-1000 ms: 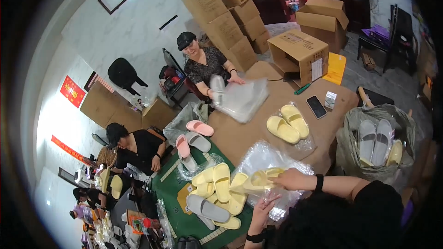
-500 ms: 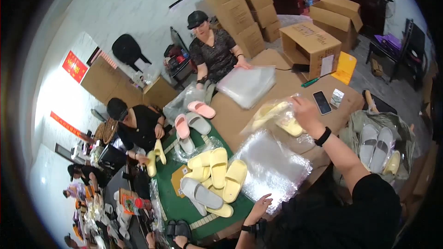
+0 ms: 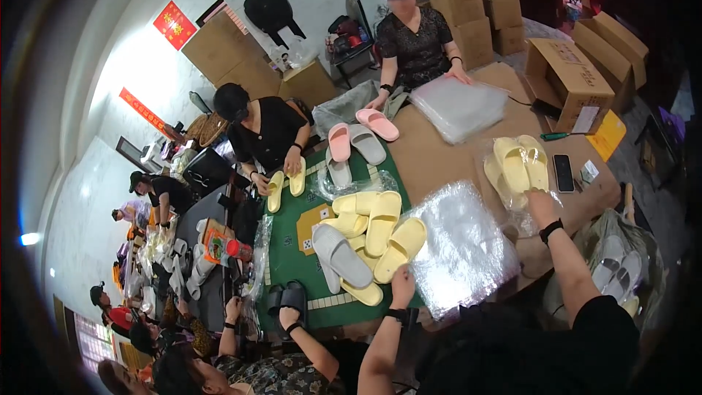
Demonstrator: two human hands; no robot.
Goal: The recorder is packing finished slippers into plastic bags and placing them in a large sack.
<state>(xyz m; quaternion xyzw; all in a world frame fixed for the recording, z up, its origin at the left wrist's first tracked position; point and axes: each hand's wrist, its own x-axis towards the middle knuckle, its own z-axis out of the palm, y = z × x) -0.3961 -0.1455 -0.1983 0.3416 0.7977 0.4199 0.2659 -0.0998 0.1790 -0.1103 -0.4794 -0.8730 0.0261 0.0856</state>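
My left hand (image 3: 401, 287) is closed on the near end of a yellow slipper (image 3: 401, 247) at the edge of a heap. In that heap, more yellow slippers (image 3: 382, 219) and grey slippers (image 3: 342, 254) overlap on a green mat (image 3: 292, 230). At the right, my right hand (image 3: 542, 208) grips the near edge of a clear plastic bag with yellow slippers (image 3: 512, 164) inside, resting on the brown tabletop. Its fingertips are partly hidden. Between my hands lies a stack of shiny clear plastic bags (image 3: 464, 249).
Across the table a person rests a hand on a clear bag stack (image 3: 461, 106); another handles yellow slippers (image 3: 276, 190). Pink slippers (image 3: 377, 124), a phone (image 3: 563, 173), a carton (image 3: 567, 84) and black slippers (image 3: 292, 300) under another person's hand lie around. A sack of grey slippers (image 3: 618, 267) stands right.
The view has turned, shifting the scene. My left hand has gone from open over the plastic stack to the yellow slipper. The bagged slippers, earlier under my raised right hand, now lie flat at the right.
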